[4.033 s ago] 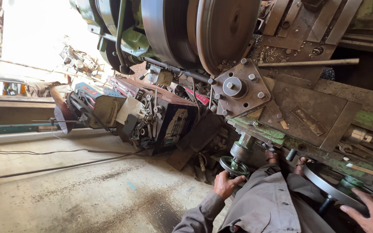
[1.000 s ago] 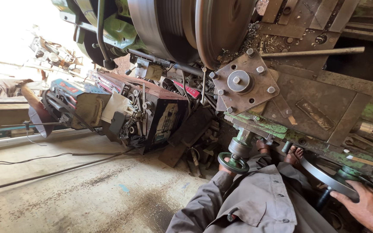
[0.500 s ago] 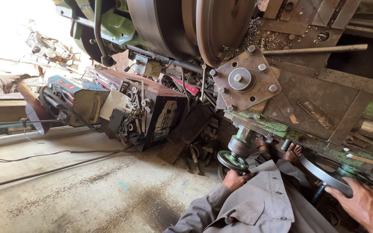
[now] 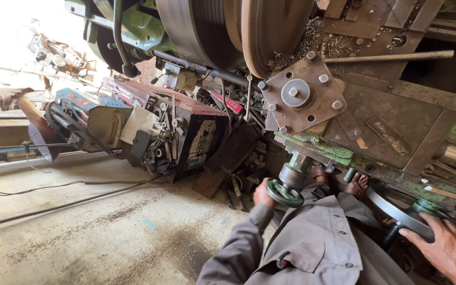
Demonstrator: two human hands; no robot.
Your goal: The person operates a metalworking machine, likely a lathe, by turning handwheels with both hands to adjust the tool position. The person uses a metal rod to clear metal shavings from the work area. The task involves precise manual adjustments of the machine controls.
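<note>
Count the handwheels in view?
2. A small green handwheel at centre under the left hand; a larger grey handwheel lower right, gripped by the right hand. Others may be hidden.

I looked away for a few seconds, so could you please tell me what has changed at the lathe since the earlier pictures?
Little has changed. The left hand stays on the small green handwheel, shifting slightly around its rim. The right hand stays on the large handwheel. The square tool post and the welding machines are unmoved.
</note>
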